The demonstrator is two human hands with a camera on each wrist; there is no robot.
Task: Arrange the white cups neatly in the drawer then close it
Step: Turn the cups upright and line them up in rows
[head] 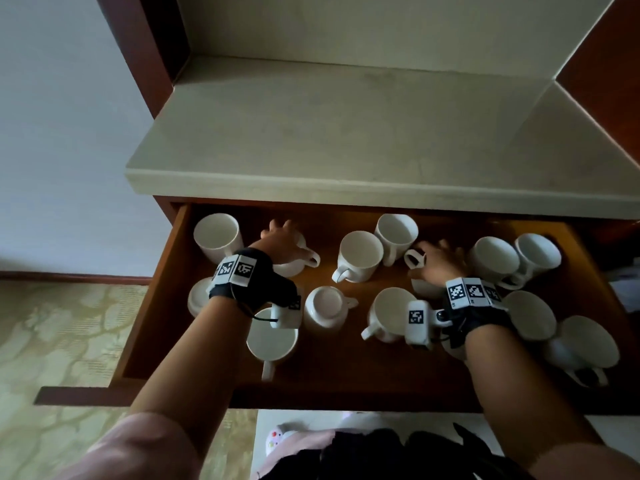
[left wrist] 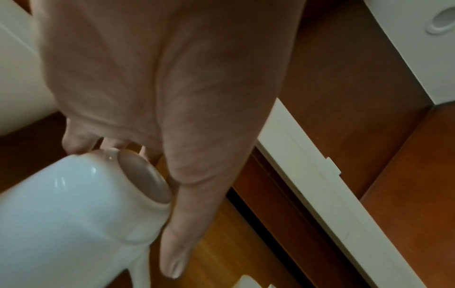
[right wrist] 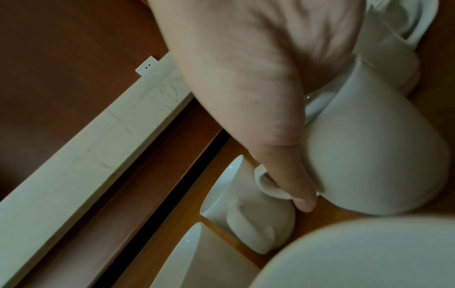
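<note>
An open wooden drawer [head: 152, 306] holds several white cups, some upright, some upside down. My left hand [head: 277, 237] reaches to the drawer's back left and holds an upside-down cup [head: 298, 265] by its base. In the left wrist view the fingers [left wrist: 74, 144] hook over the far edge of that cup [left wrist: 74, 214], and the thumb lies along its near side. My right hand [head: 436, 261] is right of centre on another white cup [head: 424, 289], whose handle points left. In the right wrist view the thumb [right wrist: 295, 185] presses against that cup [right wrist: 369, 155]; the other fingers are hidden.
Upright cups stand at the back left [head: 218, 237], the centre [head: 360, 254] and the right [head: 495, 258]. An inverted cup [head: 325, 306] sits mid-drawer. A beige countertop [head: 346, 133] overhangs the drawer's back. Dark and pink cloth [head: 346, 452] lies below the drawer front.
</note>
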